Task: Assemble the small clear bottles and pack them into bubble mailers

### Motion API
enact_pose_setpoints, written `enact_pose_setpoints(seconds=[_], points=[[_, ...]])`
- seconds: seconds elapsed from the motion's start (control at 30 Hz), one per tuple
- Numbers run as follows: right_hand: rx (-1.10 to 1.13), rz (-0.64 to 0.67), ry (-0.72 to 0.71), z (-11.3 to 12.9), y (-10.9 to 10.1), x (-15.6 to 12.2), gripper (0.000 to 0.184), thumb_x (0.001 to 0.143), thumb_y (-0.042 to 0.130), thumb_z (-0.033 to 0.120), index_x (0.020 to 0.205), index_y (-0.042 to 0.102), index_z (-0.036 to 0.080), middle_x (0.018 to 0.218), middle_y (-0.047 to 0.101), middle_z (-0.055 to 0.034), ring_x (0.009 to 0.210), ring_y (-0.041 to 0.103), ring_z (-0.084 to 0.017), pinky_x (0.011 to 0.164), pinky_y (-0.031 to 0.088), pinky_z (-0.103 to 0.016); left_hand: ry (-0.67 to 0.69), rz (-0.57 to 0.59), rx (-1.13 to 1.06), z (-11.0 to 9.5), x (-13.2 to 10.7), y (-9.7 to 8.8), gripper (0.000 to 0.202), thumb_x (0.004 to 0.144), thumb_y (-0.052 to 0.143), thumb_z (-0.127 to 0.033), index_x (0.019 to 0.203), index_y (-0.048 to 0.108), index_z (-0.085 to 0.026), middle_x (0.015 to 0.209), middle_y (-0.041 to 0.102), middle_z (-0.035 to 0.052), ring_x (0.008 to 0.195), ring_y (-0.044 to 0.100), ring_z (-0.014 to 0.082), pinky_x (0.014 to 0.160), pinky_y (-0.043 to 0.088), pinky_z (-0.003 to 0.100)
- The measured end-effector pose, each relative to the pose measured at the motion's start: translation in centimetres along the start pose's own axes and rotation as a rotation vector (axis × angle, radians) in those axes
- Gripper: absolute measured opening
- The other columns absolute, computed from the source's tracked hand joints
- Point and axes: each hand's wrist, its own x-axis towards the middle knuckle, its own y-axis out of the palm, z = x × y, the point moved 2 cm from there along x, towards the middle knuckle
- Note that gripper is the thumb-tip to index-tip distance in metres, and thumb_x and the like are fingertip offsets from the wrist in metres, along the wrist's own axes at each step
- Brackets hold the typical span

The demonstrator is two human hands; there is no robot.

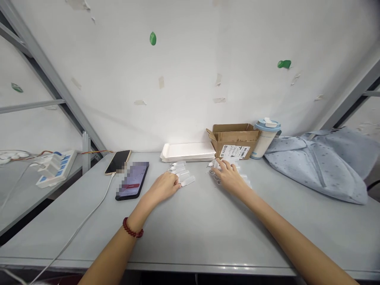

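Small translucent plastic bottles with narrow tips lie on the grey table in two groups. At the left group, my left hand (164, 186) has its fingers curled in, pinching the tip end of the nearest bottle (188, 181). Further back in that group, more bottles (179, 164) lie side by side. My right hand (230, 176) reaches over the right group, with thumb and index finger around a bottle near its white tip (211, 163). Other bottles (246, 180) show beside and under this hand, partly hidden by it.
Behind the bottles lie a stack of white padded envelopes (190, 151) and an open cardboard box (237, 139). A blue-lidded cup (263, 140) and a pale blue cloth bag (314, 166) stand right. Two phones (118, 161) (135, 180), a white cable (86, 221) and a power strip (57, 168) are left.
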Motion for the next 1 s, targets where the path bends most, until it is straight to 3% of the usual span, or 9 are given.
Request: enact_pose_setpoints(seconds=[0.2,0.53,0.73,0.83,1.0], points=[[-0.005,0.013,-0.013,-0.1,0.2,0.0,0.041,0.077,0.044,0.003,0.112,0.059,0.019,0.143,0.036,-0.0110,0.121,0.038,-0.037,0.084,0.038,-0.047,-0.001,-0.002,0.019,-0.1,0.0,-0.1,0.025,0.078,0.048,-0.025,0.055,0.049,-0.017,0.058,0.055,0.0039,0.057,0.050,0.0160,0.054,0.027,0.026],[0.061,-0.015,-0.088,0.2,0.3,0.1,0.044,0.077,0.037,-0.005,0.110,0.056,0.016,0.123,0.058,-0.0109,0.101,0.055,-0.025,0.080,0.036,-0.037,-0.013,-0.001,-0.009,-0.1,0.0,0.0,0.024,0.078,0.049,-0.025,0.055,0.050,-0.017,0.059,0.055,0.0036,0.055,0.049,0.0148,0.053,0.027,0.025],[0.105,-0.087,-0.078,-0.2,-0.6,0.1,0.057,0.069,0.033,-0.011,0.117,0.052,0.015,0.132,0.051,-0.0107,0.108,0.054,-0.021,0.083,0.036,-0.034,-0.015,-0.006,0.016,0.0,0.0,0.0,0.024,0.078,0.049,-0.026,0.056,0.050,-0.017,0.061,0.056,0.0042,0.057,0.051,0.0162,0.054,0.027,0.025],[0.143,-0.182,-0.079,-0.2,-1.7,-0.1,0.057,0.069,0.031,-0.011,0.116,0.053,0.013,0.133,0.050,-0.0114,0.107,0.055,-0.021,0.082,0.038,-0.032,-0.014,-0.019,0.028,-0.1,-0.2,-0.2,0.025,0.079,0.049,-0.028,0.057,0.052,-0.017,0.062,0.058,0.0049,0.061,0.053,0.0180,0.054,0.027,0.026],[0.214,-0.405,-0.049,0.1,-3.4,-0.9,0.052,0.076,0.028,-0.009,0.112,0.056,0.016,0.128,0.055,-0.0076,0.091,0.062,-0.017,0.077,0.043,-0.030,-0.033,-0.119,-0.040,-0.7,-0.5,-0.9,0.034,0.081,0.049,-0.044,0.058,0.052,-0.018,0.066,0.061,0.0041,0.064,0.054,0.0186,0.054,0.028,0.026]])
